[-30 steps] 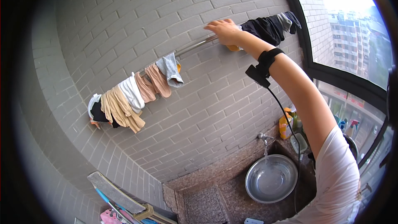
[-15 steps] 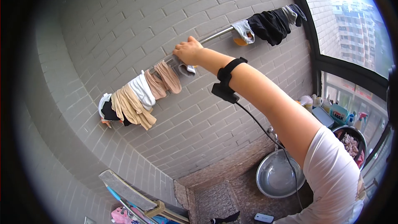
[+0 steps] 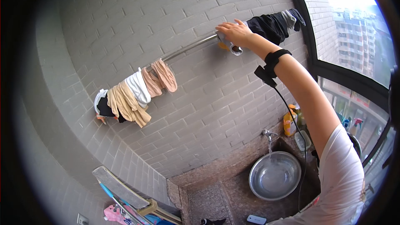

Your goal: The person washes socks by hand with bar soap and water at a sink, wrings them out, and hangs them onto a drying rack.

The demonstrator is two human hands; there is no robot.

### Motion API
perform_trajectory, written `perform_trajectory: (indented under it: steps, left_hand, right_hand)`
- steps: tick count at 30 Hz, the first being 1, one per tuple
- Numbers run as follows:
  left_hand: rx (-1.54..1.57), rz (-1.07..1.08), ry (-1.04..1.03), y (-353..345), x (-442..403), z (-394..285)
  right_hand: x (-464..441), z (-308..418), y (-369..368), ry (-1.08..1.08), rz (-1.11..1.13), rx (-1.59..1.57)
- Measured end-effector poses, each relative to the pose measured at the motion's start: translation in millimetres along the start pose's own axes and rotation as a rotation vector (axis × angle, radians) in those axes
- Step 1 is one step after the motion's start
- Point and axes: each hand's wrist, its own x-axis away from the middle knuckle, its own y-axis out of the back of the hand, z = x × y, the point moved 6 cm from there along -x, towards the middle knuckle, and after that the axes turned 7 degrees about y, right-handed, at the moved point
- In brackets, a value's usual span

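Note:
My right hand [image 3: 234, 32] reaches up to a metal rod [image 3: 187, 48] along the brick wall, fingers stretched out over a grey sock [image 3: 236, 51] hanging there. An orange-and-grey piece [image 3: 223, 45] shows just beneath the fingers, partly hidden by the hand. Right beside it hang black cloth [image 3: 266, 27] and a dark grey sock [image 3: 296, 18]. On the rod's left part are pinkish-beige socks [image 3: 164, 76], a white piece [image 3: 138, 87] and tan cloth [image 3: 127, 102]. A black strap [image 3: 275, 60] with a cable circles my right wrist. My left hand is out of view.
Below, water runs from a tap [image 3: 268, 133] into a metal basin [image 3: 275, 158] in a stone sink. A yellow bottle [image 3: 289, 123] stands beside it. A phone-like white device [image 3: 256, 219] lies at the sink's bottom edge. A flat mop [image 3: 121, 187] leans at lower left.
My right hand has moved right along the rod, and the grey sock has shifted with it, now close to the orange-and-grey piece. The fingers have straightened out.

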Motion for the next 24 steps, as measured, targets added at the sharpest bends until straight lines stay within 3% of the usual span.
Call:
perform_trajectory:
  steps: [1, 2, 5, 6, 7, 10, 14, 15, 17, 19, 20, 21, 23, 24]
  left_hand:
    - [-0.13, -0.014, -0.078, -4.1, 4.8, -11.4]
    - [0.078, -0.031, 0.011, -16.8, 9.8, -28.5]
    - [0.143, 0.082, 0.019, -22.6, -5.5, -36.7]
    - [0.104, 0.236, -0.016, -18.6, -18.3, -34.1]
    - [0.173, 0.199, 0.011, -10.4, -37.9, -17.8]
    - [0.225, 0.246, -0.063, -31.0, -30.8, -80.1]
    - [0.395, 0.371, -0.175, -48.4, -28.4, -135.2]
    - [0.386, 0.366, -0.184, -50.1, -28.3, -142.1]
    - [0.372, 0.391, -0.212, -53.5, -30.3, -151.9]
    - [0.366, 0.378, -0.219, -54.6, -32.8, -155.3]
    - [0.373, 0.371, -0.239, -54.0, -32.6, -157.7]
    - [0.38, 0.364, -0.257, -52.9, -32.1, -159.2]
    - [0.462, 0.257, -0.357, -41.1, -28.1, -165.5]
    - [0.506, 0.208, -0.38, -31.2, -29.8, -163.8]
  right_hand:
    - [1.8, 14.7, 1.9, 0.055, -0.167, 0.044]
    - [1.9, 32.0, 7.5, 0.071, -0.162, 0.017]
    - [18.1, 107.1, 75.8, 0.164, -0.203, -0.45]
    - [34.0, 141.3, 87.9, 0.247, -0.139, -0.536]
    - [54.8, 176.0, 100.0, 0.332, -0.034, -0.668]
    - [136.1, 269.9, 118.4, 0.497, 0.314, -1.065]
    - [231.5, 358.5, 99.5, 0.364, 0.67, -1.594]
    - [247.6, 376.2, 93.8, 0.375, 0.673, -1.599]
    - [276.8, 405.5, 78.2, 0.047, 0.817, -2.077]
    - [295.4, 430.7, 72.0, -0.065, 0.828, -2.168]
    - [302.3, 441.4, 69.8, -0.317, 0.725, -2.385]
    - [304.2, 447.3, 66.4, -0.316, 0.724, -2.384]
    - [315.0, 455.0, 50.8, -0.874, 0.73, -2.684]
    - [314.8, 453.2, 45.8, -0.944, 0.667, -2.785]
